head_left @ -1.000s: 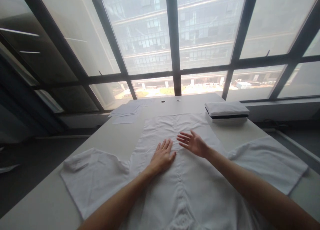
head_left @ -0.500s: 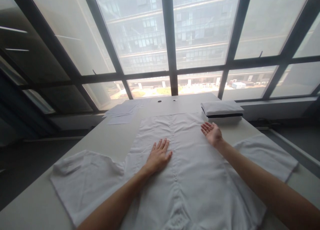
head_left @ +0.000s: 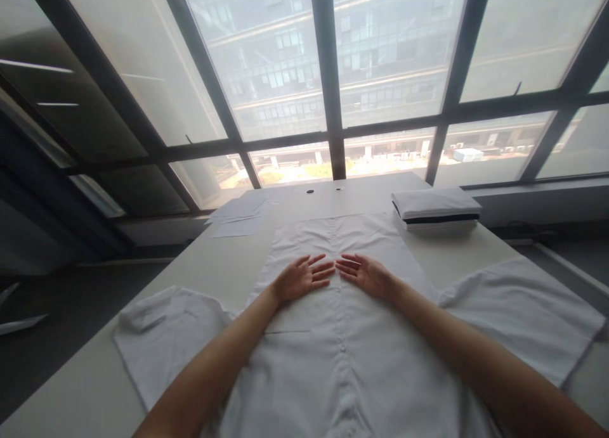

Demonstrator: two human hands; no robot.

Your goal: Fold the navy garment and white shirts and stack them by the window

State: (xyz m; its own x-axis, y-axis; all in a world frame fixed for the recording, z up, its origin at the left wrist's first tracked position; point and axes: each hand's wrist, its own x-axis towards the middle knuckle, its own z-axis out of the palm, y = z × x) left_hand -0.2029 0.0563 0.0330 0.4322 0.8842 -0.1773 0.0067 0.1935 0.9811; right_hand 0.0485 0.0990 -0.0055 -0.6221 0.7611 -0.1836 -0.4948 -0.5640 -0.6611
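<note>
A white short-sleeved shirt (head_left: 304, 355) lies spread out, its buttoned front up and its hem toward the window. One sleeve (head_left: 166, 330) reaches out to the left, the other (head_left: 523, 317) to the right. My left hand (head_left: 304, 277) is over the middle of the shirt, palm turned up and fingers apart. Facing it across the button line is my right hand (head_left: 365, 274), also palm up with fingers stretched out. The fingertips of both hands nearly meet. Neither hand holds anything; whether they touch the cloth I cannot tell.
The shirt rests on a white table (head_left: 209, 267). At the back right stands a stack of folded white garments (head_left: 436, 203) with a dark layer in it. Several white sheets of paper (head_left: 238, 216) lie at the back left. Large windows (head_left: 385, 57) rise behind the table.
My right hand has moved left to the button line. My left hand has turned from palm down on the shirt to palm up, slightly farther forward. The view has shifted a little.
</note>
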